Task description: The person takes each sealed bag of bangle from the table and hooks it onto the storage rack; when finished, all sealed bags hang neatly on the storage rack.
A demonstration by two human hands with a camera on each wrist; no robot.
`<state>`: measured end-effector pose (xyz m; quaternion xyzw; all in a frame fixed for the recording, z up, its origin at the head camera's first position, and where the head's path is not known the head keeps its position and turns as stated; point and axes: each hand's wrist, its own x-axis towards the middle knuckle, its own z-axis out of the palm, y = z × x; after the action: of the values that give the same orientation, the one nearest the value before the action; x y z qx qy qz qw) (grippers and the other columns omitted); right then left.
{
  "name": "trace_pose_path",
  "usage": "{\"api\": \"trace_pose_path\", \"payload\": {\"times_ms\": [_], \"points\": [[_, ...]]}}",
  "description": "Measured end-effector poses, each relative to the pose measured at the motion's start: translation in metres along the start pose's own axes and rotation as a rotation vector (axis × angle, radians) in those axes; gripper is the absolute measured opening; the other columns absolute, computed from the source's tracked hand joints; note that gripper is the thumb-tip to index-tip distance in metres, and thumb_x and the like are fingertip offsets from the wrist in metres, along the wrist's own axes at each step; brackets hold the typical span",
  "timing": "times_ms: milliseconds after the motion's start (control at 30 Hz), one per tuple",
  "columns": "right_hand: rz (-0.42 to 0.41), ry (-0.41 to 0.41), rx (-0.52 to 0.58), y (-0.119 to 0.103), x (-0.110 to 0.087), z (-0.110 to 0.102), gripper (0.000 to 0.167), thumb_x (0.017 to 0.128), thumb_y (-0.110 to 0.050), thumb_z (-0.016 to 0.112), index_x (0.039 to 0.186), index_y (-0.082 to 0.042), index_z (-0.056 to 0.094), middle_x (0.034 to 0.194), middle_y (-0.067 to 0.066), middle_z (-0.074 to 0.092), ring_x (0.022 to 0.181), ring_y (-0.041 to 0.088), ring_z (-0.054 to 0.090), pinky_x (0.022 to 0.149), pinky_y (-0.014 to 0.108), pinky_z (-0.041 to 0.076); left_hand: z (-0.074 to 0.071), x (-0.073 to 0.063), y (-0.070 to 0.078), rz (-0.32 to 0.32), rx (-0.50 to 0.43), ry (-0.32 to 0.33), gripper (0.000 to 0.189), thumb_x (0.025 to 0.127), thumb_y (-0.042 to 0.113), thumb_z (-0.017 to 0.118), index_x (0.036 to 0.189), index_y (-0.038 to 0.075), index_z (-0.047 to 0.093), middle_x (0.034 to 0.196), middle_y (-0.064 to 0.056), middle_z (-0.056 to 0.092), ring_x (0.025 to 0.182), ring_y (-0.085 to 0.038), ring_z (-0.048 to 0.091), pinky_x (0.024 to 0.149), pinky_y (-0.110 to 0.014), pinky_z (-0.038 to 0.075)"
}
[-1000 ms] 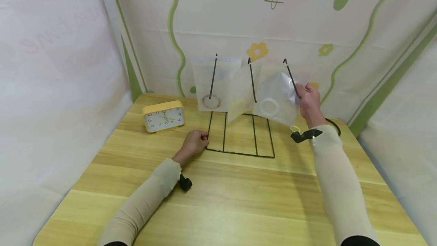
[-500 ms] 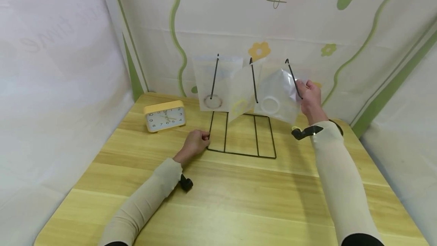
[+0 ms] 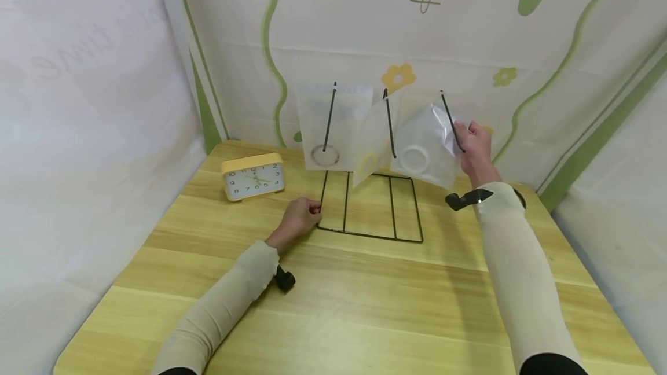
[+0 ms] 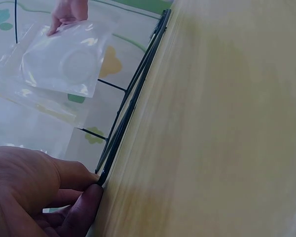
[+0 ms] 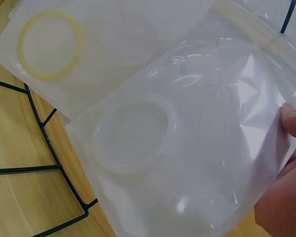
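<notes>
A black wire rack point(image 3: 370, 235) stands on the table, with three prongs angled forward. My left hand point(image 3: 298, 217) pinches its front left corner; the left wrist view shows thumb and finger on the wire point(image 4: 104, 178). A clear plastic bag point(image 5: 202, 143) with a white ring point(image 3: 414, 159) inside is at the right prong point(image 3: 450, 117). My right hand point(image 3: 475, 152) pinches that bag's right edge between thumb and fingers. A bag with a yellow ring point(image 5: 50, 45) hangs at the middle prong point(image 3: 389, 126), turned at an angle. At the left prong is a bag point(image 3: 312, 114) with a beaded-looking ring point(image 3: 325, 155).
A yellow alarm clock point(image 3: 253, 177) stands left of the rack. Behind the wooden table point(image 3: 333, 311) hangs a white patterned curtain point(image 3: 344, 28), with white fabric along both sides. A black camera point(image 3: 461, 199) sits on the right wrist and another point(image 3: 284, 278) on the left.
The view has shifted slightly. Both hands keep their grips. The right prong's bent tip, seen earlier, no longer shows, and a small yellow ring by my right wrist has gone out of sight.
</notes>
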<state>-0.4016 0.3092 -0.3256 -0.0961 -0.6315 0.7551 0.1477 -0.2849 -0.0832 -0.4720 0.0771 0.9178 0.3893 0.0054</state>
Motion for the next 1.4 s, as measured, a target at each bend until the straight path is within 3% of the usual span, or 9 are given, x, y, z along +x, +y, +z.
{"api": "trace_pose_path", "payload": {"times_ms": [200, 433, 567, 733, 867, 967, 1067, 1267, 1400], "points": [[-0.03, -0.006, -0.057, 0.008, -0.002, -0.007, 0.018, 0.093, -0.018, 0.066, 0.076, -0.013, 0.061, 0.074, -0.007, 0.052, 0.078, 0.009, 0.045, 0.066, 0.017, 0.039, 0.0, 0.0, 0.001, -0.003, -0.009, -0.003, 0.032, 0.087, 0.009, 0.069, 0.119, 0.003, 0.069, 0.097, -0.006, 0.073, 0.071, -0.013, 0.057, 0.065, -0.024, 0.045], [-0.098, -0.017, -0.194, 0.019, -0.007, -0.023, 0.019, 0.092, -0.037, 0.066, 0.092, -0.019, 0.063, 0.081, -0.007, 0.049, 0.068, 0.008, 0.04, 0.054, 0.019, 0.032, 0.002, 0.001, 0.003, 0.009, -0.004, -0.007, 0.033, 0.087, 0.009, 0.069, 0.119, 0.003, 0.069, 0.094, -0.004, 0.073, 0.069, -0.012, 0.056, 0.064, -0.024, 0.044], [-0.123, -0.001, -0.149, 0.025, -0.012, -0.036, 0.018, 0.096, -0.03, 0.063, 0.107, -0.016, 0.06, 0.098, -0.005, 0.054, 0.088, 0.007, 0.049, 0.08, 0.023, 0.047, 0.004, 0.002, 0.004, 0.011, -0.009, -0.017, 0.032, 0.087, 0.009, 0.069, 0.118, 0.004, 0.07, 0.095, -0.005, 0.073, 0.071, -0.013, 0.058, 0.067, -0.025, 0.046], [-0.121, 0.055, -0.166, 0.038, -0.025, -0.064, 0.027, 0.098, -0.03, 0.059, 0.119, -0.015, 0.054, 0.111, -0.003, 0.058, 0.106, 0.009, 0.053, 0.107, 0.038, 0.037, 0.004, 0.006, 0.003, 0.019, -0.023, -0.027, 0.031, 0.088, 0.011, 0.07, 0.118, 0.004, 0.07, 0.1, -0.006, 0.073, 0.078, -0.014, 0.06, 0.072, -0.027, 0.048], [-0.11, 0.052, -0.252, 0.054, -0.048, -0.08, 0.035, 0.099, -0.034, 0.057, 0.126, -0.013, 0.051, 0.115, -0.004, 0.057, 0.108, 0.009, 0.052, 0.106, 0.034, 0.039, -0.001, 0.007, -0.001, -0.018, -0.099, -0.053, 0.03, 0.091, 0.013, 0.067, 0.12, 0.004, 0.069, 0.095, -0.004, 0.073, 0.071, -0.013, 0.056, 0.064, -0.026, 0.046], [-0.134, 0.023, -0.372, 0.069, -0.069, -0.087, 0.044, 0.1, -0.037, 0.054, 0.133, -0.007, 0.049, 0.114, -0.007, 0.055, 0.104, 0.006, 0.053, 0.1, 0.03, 0.043, -0.01, 0.006, -0.003, -0.062, -0.2, -0.097, 0.025, 0.096, 0.015, 0.059, 0.107, -0.004, 0.072, 0.08, -0.006, 0.067, 0.06, -0.014, 0.049, 0.055, -0.026, 0.039], [-0.176, -0.008, -0.487, 0.08, -0.089, -0.092, 0.05, 0.1, -0.038, 0.052, 0.135, -0.001, 0.048, 0.112, -0.009, 0.053, 0.1, 0.003, 0.052, 0.092, 0.024, 0.046, -0.022, 0.005, -0.003, -0.087, -0.251, -0.092, 0.032, 0.099, 0.019, 0.054, 0.111, -0.006, 0.068, 0.078, -0.009, 0.064, 0.063, -0.016, 0.052, 0.057, -0.027, 0.042], [-0.294, -0.076, -0.692, 0.084, -0.127, -0.097, 0.048, 0.101, -0.035, 0.05, 0.136, -0.002, 0.048, 0.124, 0.004, 0.056, 0.114, 0.013, 0.051, 0.087, 0.018, 0.042, -0.049, -0.002, -0.005, 0.003, -0.091, -0.006, 0.04, 0.1, 0.023, 0.053, 0.133, 0.0, 0.059, 0.114, -0.013, 0.068, 0.101, -0.026, 0.063, 0.084, -0.039, 0.052], [-0.327, -0.135, -0.767, 0.066, -0.154, -0.093, 0.05, 0.102, -0.037, 0.048, 0.14, -0.004, 0.047, 0.14, 0.015, 0.05, 0.127, 0.035, 0.048, 0.101, 0.039, 0.044, -0.066, -0.012, 0.001, 0.139, 0.058, 0.07, 0.042, 0.097, 0.019, 0.058, 0.133, -0.002, 0.057, 0.119, -0.02, 0.065, 0.108, -0.034, 0.061, 0.087, -0.044, 0.051]]}}
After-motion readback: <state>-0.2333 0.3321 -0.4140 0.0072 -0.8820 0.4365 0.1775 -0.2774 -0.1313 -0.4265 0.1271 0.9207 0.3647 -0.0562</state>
